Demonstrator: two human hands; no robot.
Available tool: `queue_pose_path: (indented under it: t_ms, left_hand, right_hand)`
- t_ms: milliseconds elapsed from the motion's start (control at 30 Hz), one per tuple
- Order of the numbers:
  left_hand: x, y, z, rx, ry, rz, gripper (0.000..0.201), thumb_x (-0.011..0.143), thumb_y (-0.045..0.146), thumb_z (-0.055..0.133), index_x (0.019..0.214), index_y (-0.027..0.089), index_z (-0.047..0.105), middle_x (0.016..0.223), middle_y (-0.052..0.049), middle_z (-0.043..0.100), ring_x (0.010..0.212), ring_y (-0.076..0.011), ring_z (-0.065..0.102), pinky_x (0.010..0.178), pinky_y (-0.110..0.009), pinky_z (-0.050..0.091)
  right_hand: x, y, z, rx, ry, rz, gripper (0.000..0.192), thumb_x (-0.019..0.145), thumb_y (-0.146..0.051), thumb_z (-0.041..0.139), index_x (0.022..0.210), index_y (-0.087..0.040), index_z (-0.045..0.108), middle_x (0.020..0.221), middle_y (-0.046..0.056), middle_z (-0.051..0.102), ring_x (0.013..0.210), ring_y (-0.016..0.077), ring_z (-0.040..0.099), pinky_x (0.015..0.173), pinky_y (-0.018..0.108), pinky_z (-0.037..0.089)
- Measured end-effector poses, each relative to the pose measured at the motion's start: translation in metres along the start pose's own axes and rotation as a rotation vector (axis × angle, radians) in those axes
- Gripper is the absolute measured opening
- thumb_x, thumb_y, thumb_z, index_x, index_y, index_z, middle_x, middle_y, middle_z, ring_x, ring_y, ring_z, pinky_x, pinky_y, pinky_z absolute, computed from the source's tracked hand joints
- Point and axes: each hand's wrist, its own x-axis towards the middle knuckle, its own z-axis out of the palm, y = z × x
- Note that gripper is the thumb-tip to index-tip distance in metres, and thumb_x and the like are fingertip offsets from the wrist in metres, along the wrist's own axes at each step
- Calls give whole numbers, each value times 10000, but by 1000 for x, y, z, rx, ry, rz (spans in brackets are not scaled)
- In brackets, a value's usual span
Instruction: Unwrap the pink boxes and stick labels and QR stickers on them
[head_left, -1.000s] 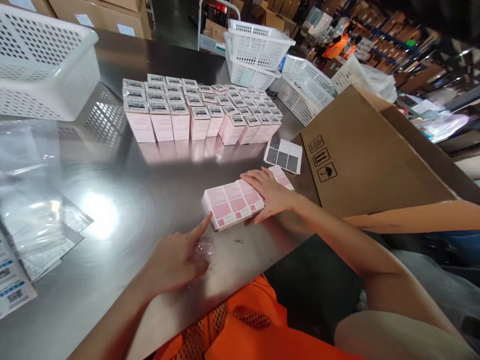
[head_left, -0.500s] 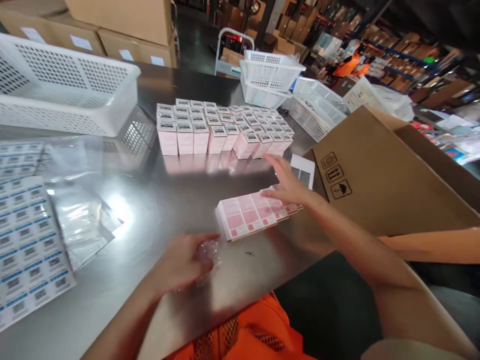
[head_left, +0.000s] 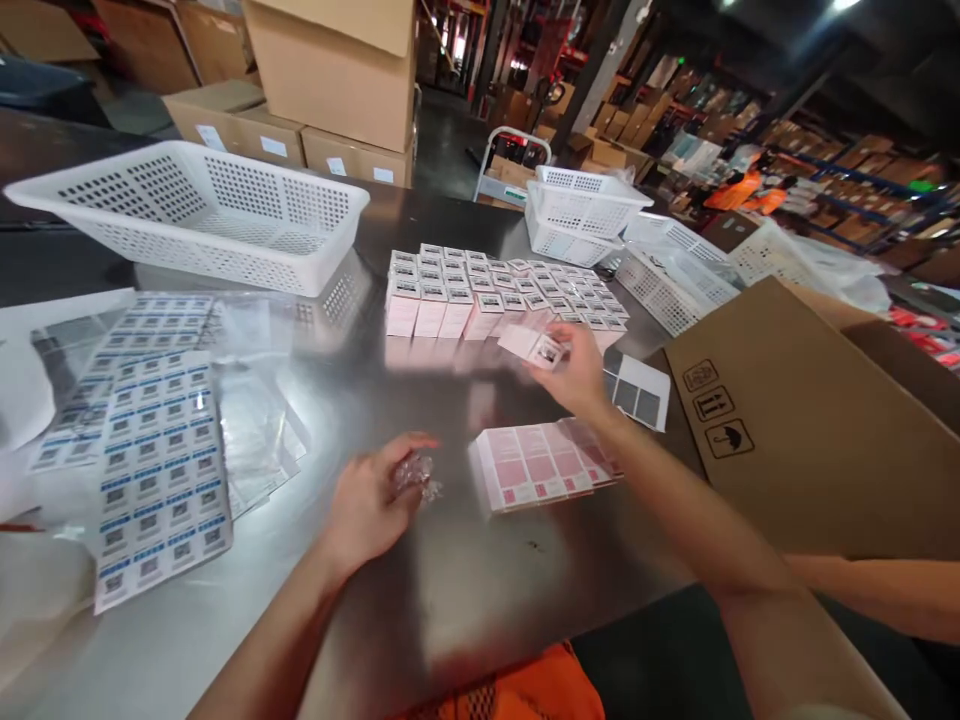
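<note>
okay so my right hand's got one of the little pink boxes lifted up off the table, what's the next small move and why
Probably bring the small pink box in your right hand back and lay it beside the row of flat pink boxes. That row lies just below the hand, and your left hand is occupied with crumpled clear wrap, so the right hand seems the one free to place it.

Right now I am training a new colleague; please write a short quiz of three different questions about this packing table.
1. True or false: the right hand holds a small pink box.
2. What does the left hand hold?
A) crumpled clear wrap
B) scissors
C) a pen
3. Fill in: the white basket stands on the metal ____.

Key: 1 true; 2 A; 3 table.
</note>
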Motion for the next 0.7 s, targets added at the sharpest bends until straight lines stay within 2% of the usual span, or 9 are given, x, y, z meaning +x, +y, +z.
queue_pose_path:
  t_ms: [67, 100, 167, 233, 300, 400, 567, 633, 700]
  left_hand:
    - [-2, 3, 1, -144, -31, -43, 417, 753, 230, 600, 1161, 219, 683, 660, 32, 613, 562, -143, 523, 585, -270, 439]
    - [-3, 5, 2, -223, -49, -50, 446, 755, 286, 652, 1193, 206, 678, 666, 30, 610, 573, -142, 522, 586, -266, 431]
    - [-5, 8, 6, -417, -73, -13, 608, 710, 406, 754, 1268, 192, 646, 743, 11, 648, 661, -163, 570, 643, -273, 453]
    - [-6, 9, 9, -614, -42, 33, 661, 645, 469, 817, 1215, 170, 666, 819, -18, 686, 756, -195, 612, 705, -286, 480]
    - [-6, 9, 8, -717, 81, 8, 564, 619, 456, 844, 1071, 153, 699, 846, -38, 707, 771, -199, 624, 712, -285, 490]
    - [-6, 8, -6, -613, 225, -64, 435, 615, 407, 847, 931, 143, 705, 777, -35, 702, 689, -172, 601, 647, -263, 471]
    - [-12, 8, -35, -240, 31, 117, 337, 567, 337, 801, 818, 143, 685, 673, -3, 608, 609, -150, 522, 558, -248, 393]
    - [-13, 7, -40, -144, 18, 181, 307, 556, 283, 758, 822, 157, 670, 696, 4, 602, 619, -146, 515, 566, -247, 389]
    - [-13, 7, -41, -116, 93, 182, 288, 566, 264, 714, 831, 171, 650, 724, 4, 609, 629, -149, 525, 573, -250, 398]
  right_hand:
    - [-27, -35, -5, 50, 91, -52, 379, 823, -309, 638, 1182, -228, 546, 1090, 133, 579, 1044, 329, 604, 901, 543, 528]
    - [-40, -55, -5, 107, 196, -131, 331, 818, -277, 666, 1135, -253, 572, 1049, 120, 577, 1039, 331, 609, 905, 544, 528]
    - [-63, -96, -3, 234, 325, -321, 386, 803, -197, 705, 1150, -305, 576, 971, 85, 573, 1006, 318, 626, 859, 519, 553]
    - [-79, -132, 1, 354, 333, -442, 504, 815, -126, 676, 1251, -336, 534, 941, 67, 583, 992, 300, 636, 810, 496, 582]
    - [-86, -155, 1, 479, 252, -514, 615, 831, -81, 606, 1376, -320, 448, 966, 71, 609, 1055, 296, 631, 840, 503, 591]
    - [-76, -158, -17, 676, 60, -539, 679, 834, -96, 561, 1462, -266, 369, 1029, 76, 643, 1126, 278, 612, 923, 495, 571]
    - [-36, -120, -56, 553, -116, -528, 508, 939, -220, 588, 1433, -261, 474, 1341, 107, 571, 1291, 274, 506, 1082, 486, 455]
    - [-28, -111, -58, 557, -298, -549, 367, 972, -219, 551, 1337, -242, 583, 1269, 103, 603, 1210, 237, 570, 1011, 421, 508]
    - [-29, -108, -52, 613, -386, -499, 236, 960, -214, 580, 1169, -234, 686, 1103, 78, 644, 1034, 195, 641, 892, 359, 550]
